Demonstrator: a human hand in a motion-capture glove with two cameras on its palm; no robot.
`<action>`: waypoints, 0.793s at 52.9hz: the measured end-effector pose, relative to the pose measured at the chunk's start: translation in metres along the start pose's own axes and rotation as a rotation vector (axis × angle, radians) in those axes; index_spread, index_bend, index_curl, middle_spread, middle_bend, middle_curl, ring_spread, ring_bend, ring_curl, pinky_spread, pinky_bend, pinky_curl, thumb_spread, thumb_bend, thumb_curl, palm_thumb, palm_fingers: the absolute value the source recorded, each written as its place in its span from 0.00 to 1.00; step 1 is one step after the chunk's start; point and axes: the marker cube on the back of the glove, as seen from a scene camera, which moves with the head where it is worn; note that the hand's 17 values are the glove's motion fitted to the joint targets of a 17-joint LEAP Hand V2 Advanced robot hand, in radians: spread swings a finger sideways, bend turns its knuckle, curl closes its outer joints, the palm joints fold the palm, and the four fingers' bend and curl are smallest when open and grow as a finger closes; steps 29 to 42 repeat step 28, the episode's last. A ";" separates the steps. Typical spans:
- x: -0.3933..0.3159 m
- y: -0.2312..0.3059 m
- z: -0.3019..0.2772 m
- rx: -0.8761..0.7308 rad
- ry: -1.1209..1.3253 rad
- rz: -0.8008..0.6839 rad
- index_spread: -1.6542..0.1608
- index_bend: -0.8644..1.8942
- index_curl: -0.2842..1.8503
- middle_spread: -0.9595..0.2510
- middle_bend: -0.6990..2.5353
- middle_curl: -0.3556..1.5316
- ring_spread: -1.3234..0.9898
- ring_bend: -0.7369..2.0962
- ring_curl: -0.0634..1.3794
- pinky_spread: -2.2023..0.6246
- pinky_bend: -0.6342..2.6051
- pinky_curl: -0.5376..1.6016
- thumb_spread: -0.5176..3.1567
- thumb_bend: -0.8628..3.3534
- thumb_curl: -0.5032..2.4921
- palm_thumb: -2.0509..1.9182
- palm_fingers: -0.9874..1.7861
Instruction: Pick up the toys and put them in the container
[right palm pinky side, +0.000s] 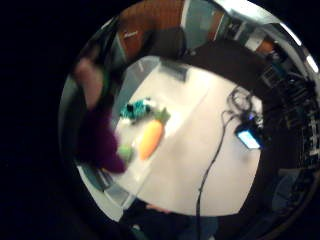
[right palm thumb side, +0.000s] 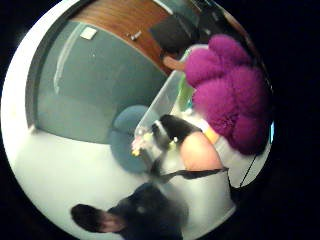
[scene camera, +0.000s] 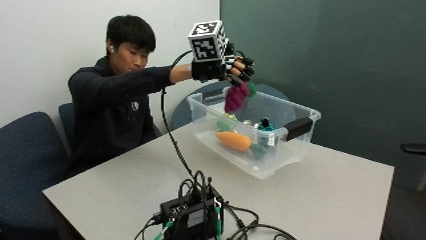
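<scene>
Near the top centre of the outside view, the gloved right hand (scene camera: 229, 67) is pinching a purple plush toy (scene camera: 236, 97), which is hanging long axis vertical, pointing down over the clear container (scene camera: 293, 150) on the worktop (scene camera: 346, 200). Inside are lying an orange carrot toy (scene camera: 234, 141) and a teal toy (scene camera: 266, 124).

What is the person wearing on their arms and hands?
The right hand wears a black glove, and black straps run across the fingers. A long dark sleeve covers that arm down to the wrist. The other arm's sleeve is dark too, but its hand is out of sight.
</scene>
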 end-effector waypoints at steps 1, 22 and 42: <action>0.000 0.001 0.001 -0.011 -0.004 0.002 0.82 0.38 0.24 0.66 0.41 0.53 0.45 0.67 0.37 0.67 0.57 0.50 0.48 0.19 0.29 0.57 0.39; 0.078 0.060 -0.052 0.180 0.042 -0.040 0.81 0.40 0.28 0.73 0.32 0.45 0.49 0.53 0.23 0.75 0.50 0.42 0.46 0.20 0.28 0.53 0.37; 0.086 0.071 -0.056 0.179 0.033 -0.072 0.81 0.41 0.29 0.72 0.34 0.45 0.48 0.53 0.23 0.76 0.48 0.41 0.47 0.20 0.28 0.53 0.41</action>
